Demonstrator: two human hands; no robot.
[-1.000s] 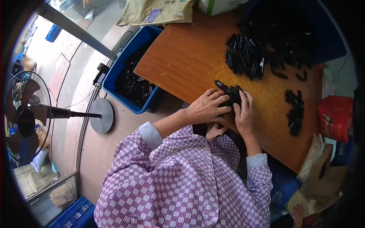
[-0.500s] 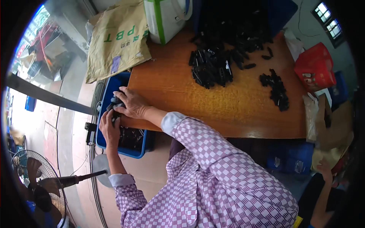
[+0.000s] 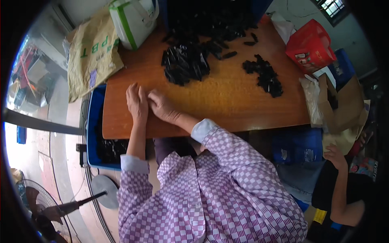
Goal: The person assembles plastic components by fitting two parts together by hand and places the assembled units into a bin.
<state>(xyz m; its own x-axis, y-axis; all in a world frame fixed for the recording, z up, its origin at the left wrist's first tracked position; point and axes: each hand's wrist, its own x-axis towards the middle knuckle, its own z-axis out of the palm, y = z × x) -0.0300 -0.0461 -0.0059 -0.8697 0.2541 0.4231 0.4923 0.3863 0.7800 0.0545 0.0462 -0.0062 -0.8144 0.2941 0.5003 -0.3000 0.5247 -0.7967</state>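
My left hand point(image 3: 137, 104) lies on the left part of the wooden table point(image 3: 227, 109), its fingers stretched out and nothing seen in it. Close beside it on the right, my right hand point(image 3: 163, 107) rests on the tabletop with its fingers curled inward. Whatever those fingers may hold is hidden under the hand. Beyond both hands is a heap of shiny black pieces point(image 3: 185, 67), long and narrow. A smaller cluster of black pieces point(image 3: 265, 77) lies toward the right.
Under the table's left edge stands a blue bin point(image 3: 92, 137) with black pieces inside. A big blue container point(image 3: 263, 8) spills more at the back. Around the table are a paper sack point(image 3: 87, 65), red bag point(image 3: 310, 46), fan point(image 3: 38, 202) and another person's arm point(image 3: 340, 186).
Both hands have left the blue bin, where they held dark pieces, and moved right onto the tabletop. Those pieces no longer show in my hands. The whole view has shifted with my head.
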